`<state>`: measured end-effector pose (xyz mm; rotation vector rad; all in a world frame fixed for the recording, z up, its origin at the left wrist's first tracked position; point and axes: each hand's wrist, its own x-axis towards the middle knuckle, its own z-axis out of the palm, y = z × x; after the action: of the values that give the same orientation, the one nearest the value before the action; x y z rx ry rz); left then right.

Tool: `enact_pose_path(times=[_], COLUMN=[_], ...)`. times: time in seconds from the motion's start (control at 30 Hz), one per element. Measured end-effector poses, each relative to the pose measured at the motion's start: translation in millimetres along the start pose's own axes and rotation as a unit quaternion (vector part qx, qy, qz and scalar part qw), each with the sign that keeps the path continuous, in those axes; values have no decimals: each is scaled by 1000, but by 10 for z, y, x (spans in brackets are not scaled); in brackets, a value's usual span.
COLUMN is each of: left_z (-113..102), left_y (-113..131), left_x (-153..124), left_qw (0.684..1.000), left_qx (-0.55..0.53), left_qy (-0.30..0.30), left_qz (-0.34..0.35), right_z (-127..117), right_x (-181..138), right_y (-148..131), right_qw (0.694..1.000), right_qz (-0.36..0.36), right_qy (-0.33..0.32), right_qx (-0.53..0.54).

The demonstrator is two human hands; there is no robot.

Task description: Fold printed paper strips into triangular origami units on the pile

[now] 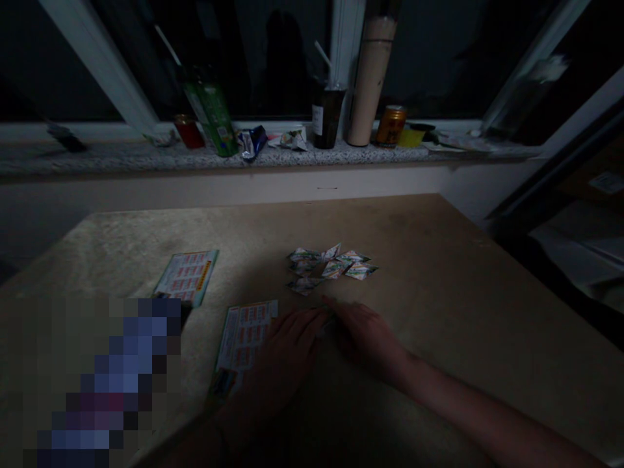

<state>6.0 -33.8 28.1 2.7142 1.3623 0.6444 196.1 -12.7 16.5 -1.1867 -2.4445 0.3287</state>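
My left hand (295, 338) and my right hand (363, 335) meet low over the table, and both are closed on a small piece of folded paper (325, 327). Most of that paper is hidden under the fingers. The left hand and forearm overlap the right side of a printed sheet (241, 335) with rows of red print. Just beyond the hands, several small folded paper pieces (334, 268) in the same whitish, patterned look lie in a loose cluster. The scene is dim, so finger details are hard to make out.
Another printed sheet (188, 276) lies farther left on the brown table (429, 260). A pixelated area covers the lower left. Along the windowsill (273, 159) stand a green bottle (214, 120), a cup with a straw (327, 120), a tall pinkish flask (370, 84) and an orange can (390, 127).
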Motion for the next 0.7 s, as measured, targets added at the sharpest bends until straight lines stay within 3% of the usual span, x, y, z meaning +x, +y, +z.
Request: enact_pose_path(times=[0.23,0.47,0.57,0.7], left_z=[-62,-112,-115,-125], left_y=[35,59,54,48], left_x=[-14,-44,-55,-63], left_qw=[999,993,993,994], left_qx=[-35,-36,-39,-37], left_qy=[-17,-81,-85,-88], left_qz=[37,76,67,49], right_z=[38,-18,-58,-222], right_x=[-34,-43,-46,-31], right_y=[19,10,41,95], right_qw=[1000,997,994,990], right_qz=[-12,-27,-28,-43], right_qy=[7,9,13,-29], right_qx=[13,68,101,130])
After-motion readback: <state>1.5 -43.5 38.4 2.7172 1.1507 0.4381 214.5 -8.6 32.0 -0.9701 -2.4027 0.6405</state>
